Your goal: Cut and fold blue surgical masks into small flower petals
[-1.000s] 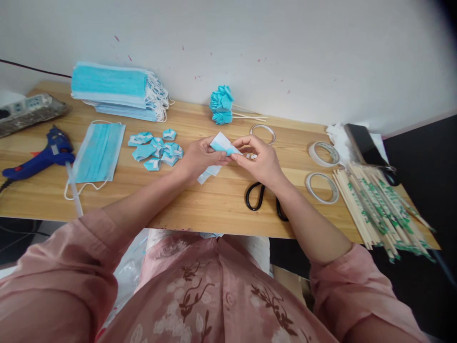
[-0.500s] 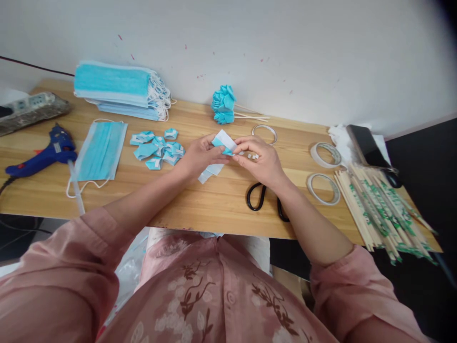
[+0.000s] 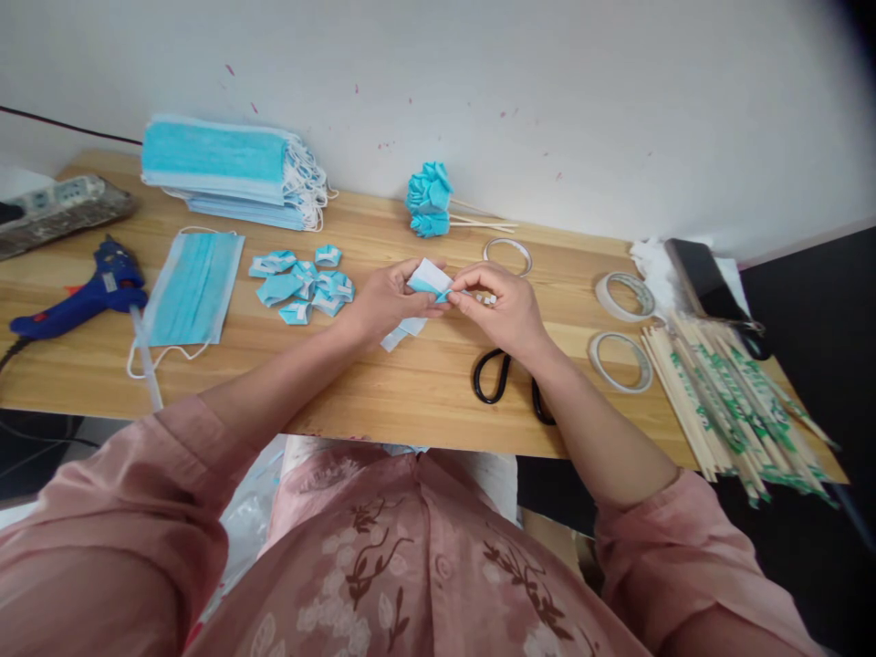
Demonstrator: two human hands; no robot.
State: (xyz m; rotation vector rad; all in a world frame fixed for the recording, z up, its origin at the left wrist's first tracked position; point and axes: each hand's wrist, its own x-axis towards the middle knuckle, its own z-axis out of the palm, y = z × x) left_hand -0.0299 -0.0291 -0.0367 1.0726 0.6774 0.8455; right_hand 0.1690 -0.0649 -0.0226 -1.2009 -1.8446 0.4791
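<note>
Between my hands is a small blue-and-white piece of mask fabric (image 3: 432,276), partly folded. My left hand (image 3: 389,297) grips its left side, thumb on top. The fingertips of my right hand (image 3: 503,306) pinch its right corner. Under my left fingers, more pale fabric pieces (image 3: 403,334) lie on the table. Tiny white tape bits (image 3: 488,299) show beside my right fingers. Black-handled scissors (image 3: 491,376) lie below my right hand, their blades hidden by it. Several folded blue fabric pieces (image 3: 301,285) with white tape strips are grouped left of my left hand.
Behind stand a stack of masks (image 3: 219,164) and blue fabric flowers (image 3: 429,196) on sticks. At left lie a single mask (image 3: 195,287), a blue glue gun (image 3: 88,292) and a power strip (image 3: 65,205). At right are tape rolls (image 3: 620,363), wrapped chopsticks (image 3: 739,401) and a phone (image 3: 702,274).
The fabric piece has tilted and its right corner is bent further over. My right fingers have shifted slightly into a tighter pinch at that corner.
</note>
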